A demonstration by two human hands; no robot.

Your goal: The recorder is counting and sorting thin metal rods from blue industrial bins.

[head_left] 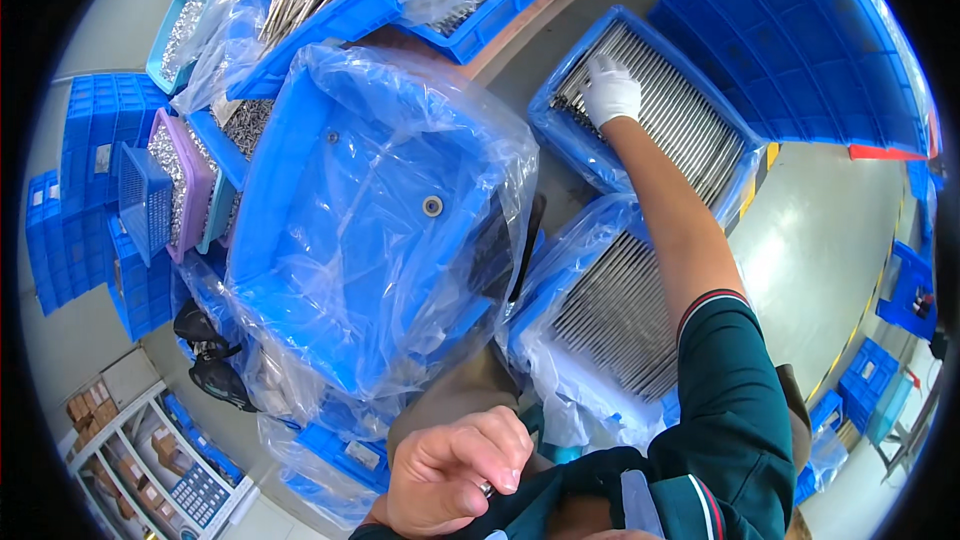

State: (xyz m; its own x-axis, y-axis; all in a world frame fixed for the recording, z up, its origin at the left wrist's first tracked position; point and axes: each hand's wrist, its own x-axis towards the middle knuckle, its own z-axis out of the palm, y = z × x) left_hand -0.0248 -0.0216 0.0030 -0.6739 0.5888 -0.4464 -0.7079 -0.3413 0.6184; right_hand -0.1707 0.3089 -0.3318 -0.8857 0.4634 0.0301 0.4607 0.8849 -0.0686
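Note:
My bare left hand (pixel 458 472) is close to me at the bottom, its fingers curled in a pinch. Between thumb and fingers sits a small shiny metal ring (pixel 487 489), mostly covered by the fingertips. My right hand (pixel 609 92), in a white glove, reaches far out to the right. It rests over metal rods (pixel 675 110) laid side by side in a lined blue crate (pixel 738 122). The glove's fingers are somewhat apart, touching the rods near their left ends; the fingertips are hard to make out.
A large blue crate (pixel 285 155) lined with clear plastic holds a small round ring-like part (pixel 432 206). Nearer me, another crate of rods (pixel 620 315) lies under my right arm. Baskets of small metal parts (pixel 180 190) stand left; stacked blue crates (pixel 800 40) rise at far right.

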